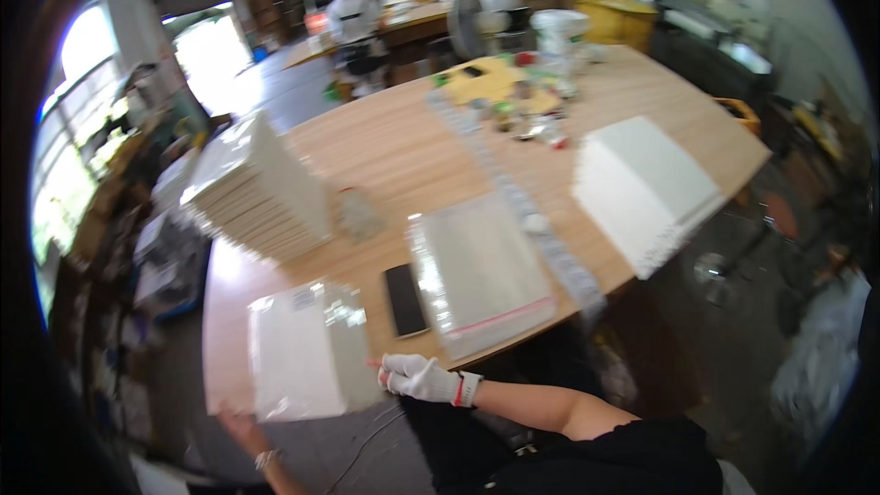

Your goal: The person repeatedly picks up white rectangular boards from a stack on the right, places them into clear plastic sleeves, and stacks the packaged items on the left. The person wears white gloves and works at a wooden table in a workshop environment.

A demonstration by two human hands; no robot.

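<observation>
A clear plastic bag with a white flat block (298, 357) inside lies at the table's near left edge. Its transparent right part (353, 348) extends past the white block. My right hand (417, 378), in a white glove with bare fingertips and a band at the wrist, has its fingers curled on the bag's near right edge. Beside the bag's near left corner is my bare left hand (242, 431), blurred, a bracelet on its wrist; whether it grips the bag is not visible. A black phone (404, 301) lies between this bag and a stack of clear bags (486, 270).
A tall stack of wrapped white blocks (261, 188) stands at left, a white stack (646, 188) at right. A measuring strip (500, 174) crosses the wooden table (367, 142). Small items and a white bucket (559, 32) sit at the far end. Two people work beyond.
</observation>
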